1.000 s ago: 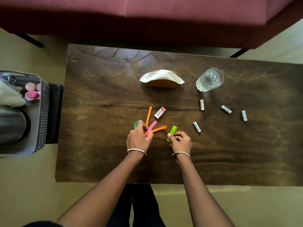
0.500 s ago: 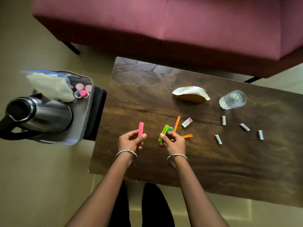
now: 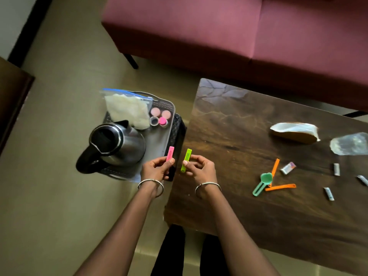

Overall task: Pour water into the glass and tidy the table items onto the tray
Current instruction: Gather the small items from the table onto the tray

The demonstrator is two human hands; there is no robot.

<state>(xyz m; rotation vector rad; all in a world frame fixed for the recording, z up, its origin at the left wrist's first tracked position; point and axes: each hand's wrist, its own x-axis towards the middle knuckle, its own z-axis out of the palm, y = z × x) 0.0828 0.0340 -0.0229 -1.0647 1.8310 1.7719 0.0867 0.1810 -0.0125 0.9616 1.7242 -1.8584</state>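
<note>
In the head view the glass (image 3: 350, 143) stands on the dark wooden table (image 3: 229, 140) at the right edge of the frame, blurred and well apart from both hands. The grey tray (image 3: 158, 140) sits left of centre, just beside the table's left edge, and the hands hover at its lower right corner. The left hand (image 3: 157, 169) has its fingers curled and pinches the lower end of a pink clip (image 3: 170, 153), which points up the frame over the tray's right rim. The right hand (image 3: 201, 168) pinches a lime-green clip (image 3: 186, 159) near its middle between thumb and forefinger, the other fingers curled in; this clip hangs over the gap between tray and table. The two clips lie nearly parallel, near each other but apart. Both forearms rise from the bottom of the frame, each wrist wearing a metal bangle (image 3: 208, 187). On the tray stand a steel kettle (image 3: 117, 144), a zip bag (image 3: 127, 109) with pale contents and some small round pots (image 3: 160, 116). Right of the hands on the table lie two orange clips (image 3: 280, 187), a green scoop clip (image 3: 262, 183), a small packet (image 3: 288, 168), several sachets (image 3: 328, 193) and a napkin holder (image 3: 294, 132). A maroon sofa (image 3: 239, 36) fills the top.
</note>
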